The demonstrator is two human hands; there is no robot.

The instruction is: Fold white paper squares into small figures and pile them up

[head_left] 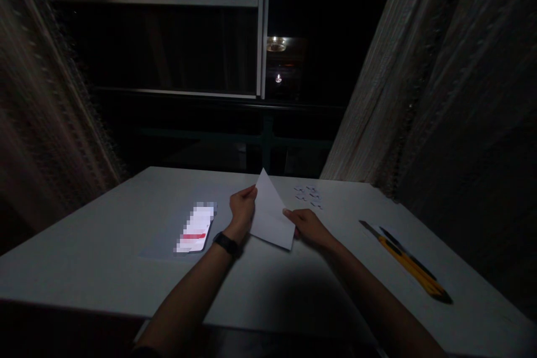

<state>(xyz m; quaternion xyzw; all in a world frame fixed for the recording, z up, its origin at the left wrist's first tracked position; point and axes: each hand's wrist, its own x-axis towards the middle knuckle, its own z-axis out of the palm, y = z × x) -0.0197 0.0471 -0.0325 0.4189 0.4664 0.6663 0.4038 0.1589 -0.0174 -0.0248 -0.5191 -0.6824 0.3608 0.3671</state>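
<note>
A white sheet of paper [272,210] is held up at a tilt above the table, one corner pointing away from me. My left hand [243,207] is closed on its left edge, with a dark watch [226,243] on that wrist. On the right edge, my right hand [308,225] pinches the sheet, thumb on top and fingers hidden beneath. A small reddish spot shows under the paper by the right fingers; I cannot make out what it is. Several small dark-marked pieces [308,197] lie on the table just beyond my right hand.
The white table [104,235] holds a lit phone [197,229] on a pale sheet at left. A yellow utility knife [411,265] lies at right beside a dark pen-like tool [406,251]. Curtains [377,67] hang on both sides of the dark window [168,45] behind.
</note>
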